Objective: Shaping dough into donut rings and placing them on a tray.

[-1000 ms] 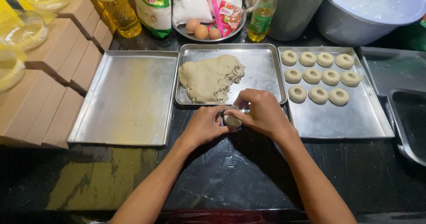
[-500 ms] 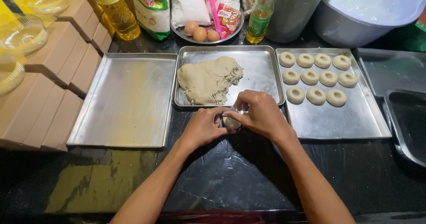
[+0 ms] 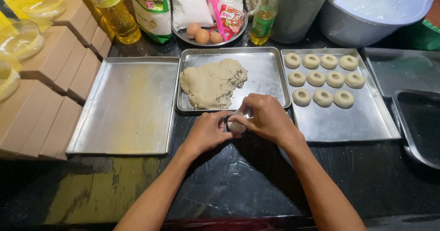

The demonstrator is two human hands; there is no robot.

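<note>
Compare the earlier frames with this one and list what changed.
Nothing visibly changed. Both hands, left and right, stay closed around the small pale dough piece; the beige dough mass and ten ring-shaped dough pieces lie as before on their metal trays.

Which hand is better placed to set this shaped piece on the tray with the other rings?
Probably the right hand: it covers the dough piece and sits beside the ring tray. The left hand would have to cross over.
</note>
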